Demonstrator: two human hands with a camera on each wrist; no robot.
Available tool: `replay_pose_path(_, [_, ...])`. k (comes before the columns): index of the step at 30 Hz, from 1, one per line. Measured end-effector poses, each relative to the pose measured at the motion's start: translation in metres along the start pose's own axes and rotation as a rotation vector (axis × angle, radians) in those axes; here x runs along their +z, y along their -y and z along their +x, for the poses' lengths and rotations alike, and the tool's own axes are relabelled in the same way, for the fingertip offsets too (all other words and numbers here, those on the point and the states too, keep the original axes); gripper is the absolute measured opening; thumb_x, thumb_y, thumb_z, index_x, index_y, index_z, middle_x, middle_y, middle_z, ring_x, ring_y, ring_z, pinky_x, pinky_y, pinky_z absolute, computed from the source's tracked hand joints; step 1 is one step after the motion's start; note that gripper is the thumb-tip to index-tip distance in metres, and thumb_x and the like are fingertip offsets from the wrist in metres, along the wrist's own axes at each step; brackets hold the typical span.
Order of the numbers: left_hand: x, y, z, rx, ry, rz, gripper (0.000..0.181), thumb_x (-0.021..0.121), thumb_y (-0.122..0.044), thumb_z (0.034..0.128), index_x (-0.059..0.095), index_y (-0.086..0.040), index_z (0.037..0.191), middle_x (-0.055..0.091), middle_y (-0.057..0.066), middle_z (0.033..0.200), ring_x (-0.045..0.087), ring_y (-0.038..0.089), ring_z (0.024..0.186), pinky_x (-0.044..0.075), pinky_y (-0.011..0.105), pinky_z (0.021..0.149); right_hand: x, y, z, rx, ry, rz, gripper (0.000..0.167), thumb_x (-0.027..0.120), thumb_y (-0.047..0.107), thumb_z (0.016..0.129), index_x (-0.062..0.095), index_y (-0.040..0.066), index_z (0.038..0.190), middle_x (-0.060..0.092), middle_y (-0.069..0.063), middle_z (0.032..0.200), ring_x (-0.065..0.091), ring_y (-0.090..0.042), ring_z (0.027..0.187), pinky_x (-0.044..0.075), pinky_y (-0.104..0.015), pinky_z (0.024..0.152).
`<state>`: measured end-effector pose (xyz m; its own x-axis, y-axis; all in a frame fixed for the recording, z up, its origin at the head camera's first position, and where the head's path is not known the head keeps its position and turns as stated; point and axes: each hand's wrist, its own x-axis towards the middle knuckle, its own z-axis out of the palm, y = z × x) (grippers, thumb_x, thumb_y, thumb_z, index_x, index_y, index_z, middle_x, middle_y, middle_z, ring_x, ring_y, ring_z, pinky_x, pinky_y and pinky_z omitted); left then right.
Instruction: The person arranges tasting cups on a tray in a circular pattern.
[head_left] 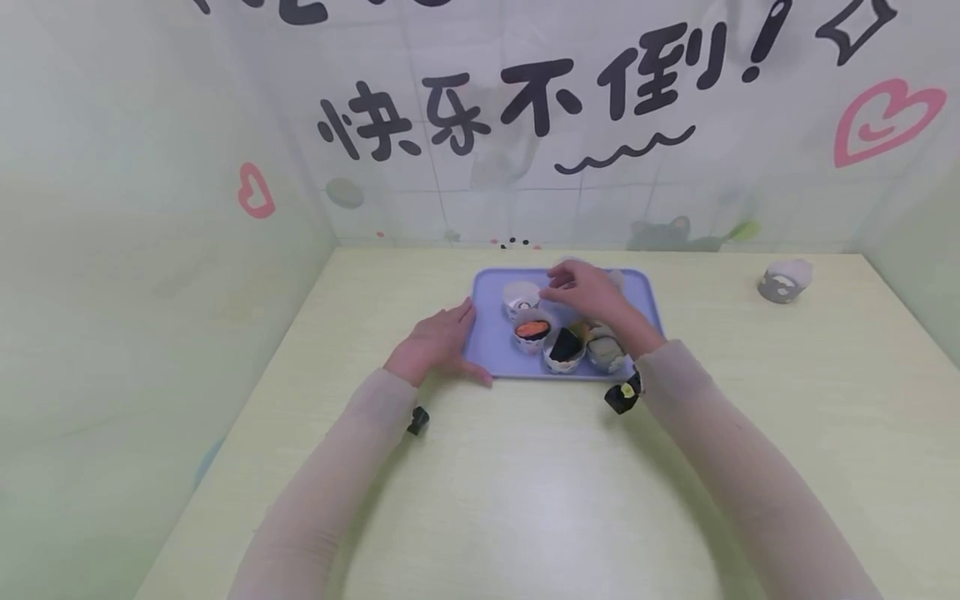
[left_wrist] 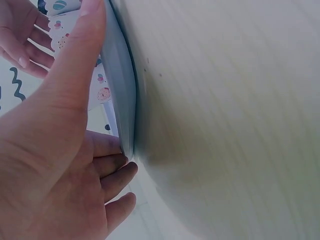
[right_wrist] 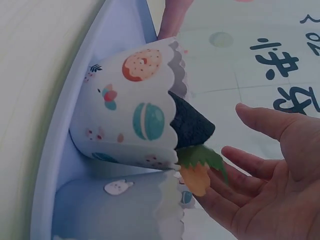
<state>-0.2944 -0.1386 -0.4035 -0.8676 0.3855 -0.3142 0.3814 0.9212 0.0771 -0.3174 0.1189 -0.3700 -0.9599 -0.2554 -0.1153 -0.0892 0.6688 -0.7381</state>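
A light-blue tray holds several paper cups. My left hand rests against its left end, fingers along the side and thumb at the front corner; the left wrist view shows that thumb over the tray's rim. Above the cups hovers my right hand, its fingers loosely bent with nothing visible between them. One cup contains a black wedge-shaped piece. Beside it, an orange piece with a green leafy top shows near my right fingers. Another cup holds an orange-topped sushi piece.
A grey cup with a pale lump on top stands apart at the table's back right. Behind the table rises a wall with black lettering. A grey-filled cup sits at the tray's front right.
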Motion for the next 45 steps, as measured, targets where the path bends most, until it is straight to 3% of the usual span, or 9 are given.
replay_pose_path(7, [-0.001, 0.000, 0.000, -0.002, -0.001, 0.013, 0.139, 0.074, -0.079, 0.0639, 0.006, -0.006, 0.161, 0.005, 0.012, 0.170, 0.025, 0.039, 0.152, 0.033, 0.050, 0.122, -0.010, 0.000, -0.009, -0.035, -0.027, -0.003, 0.053, 0.066, 0.028, 0.096, 0.051, 0.000, 0.139, 0.061, -0.021, 0.135, 0.056, -0.037, 0.128, 0.048, -0.049, 0.109])
replay_pose_path(22, [0.001, 0.002, 0.002, -0.011, 0.004, 0.017, 0.140, 0.073, -0.080, 0.0634, 0.005, -0.006, 0.161, 0.004, 0.011, 0.170, 0.025, 0.041, 0.151, 0.034, 0.052, 0.121, -0.027, -0.009, -0.022, 0.011, -0.085, 0.006, 0.051, 0.064, 0.030, 0.098, 0.052, 0.002, 0.139, 0.060, -0.020, 0.135, 0.056, -0.037, 0.129, 0.049, -0.050, 0.108])
replay_pose_path(45, [-0.002, -0.001, 0.000, -0.007, 0.015, 0.022, 0.139, 0.073, -0.079, 0.0648, 0.005, -0.005, 0.160, 0.004, 0.012, 0.169, 0.025, 0.041, 0.151, 0.033, 0.051, 0.122, -0.044, -0.033, -0.050, 0.030, -0.090, 0.032, 0.053, 0.061, 0.029, 0.099, 0.049, 0.000, 0.141, 0.058, -0.022, 0.138, 0.054, -0.040, 0.131, 0.048, -0.053, 0.109])
